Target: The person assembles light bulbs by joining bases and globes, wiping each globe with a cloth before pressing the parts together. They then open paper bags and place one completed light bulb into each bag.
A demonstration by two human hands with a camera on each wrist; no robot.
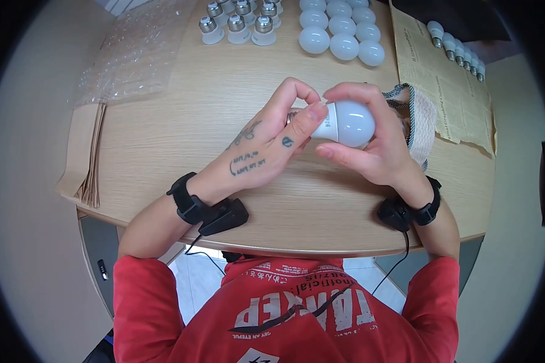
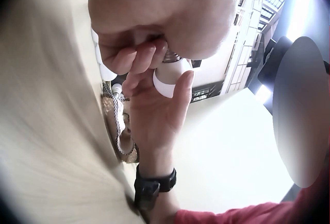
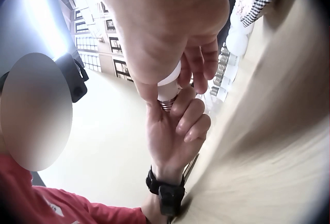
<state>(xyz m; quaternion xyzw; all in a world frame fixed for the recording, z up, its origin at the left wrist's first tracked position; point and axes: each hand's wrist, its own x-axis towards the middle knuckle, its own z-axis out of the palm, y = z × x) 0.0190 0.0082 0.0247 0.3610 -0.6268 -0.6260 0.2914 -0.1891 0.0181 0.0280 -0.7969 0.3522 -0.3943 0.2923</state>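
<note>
One light bulb (image 1: 352,124) lies sideways between the two hands, above the table, its white globe toward the right. The left hand (image 1: 266,136) grips its base end, thumb over the white collar, fingers curled beneath. Around the globe the right hand (image 1: 378,142) curves its thumb and fingers. From the left wrist view, the metal screw thread of the bulb (image 2: 172,82) shows beside the curled fingers of the left hand (image 2: 160,18). In the right wrist view the right hand (image 3: 165,33) covers most of the globe, and the bulb's collar (image 3: 167,91) shows below it.
Upright bulbs with screw caps up (image 1: 238,30) and rows of round white bulbs (image 1: 343,46) stand at the back. Bubble wrap (image 1: 130,66) and folded brown paper (image 1: 82,151) lie left. A cloth-lined basket (image 1: 422,124) and printed paper (image 1: 448,91) with more bulbs are right.
</note>
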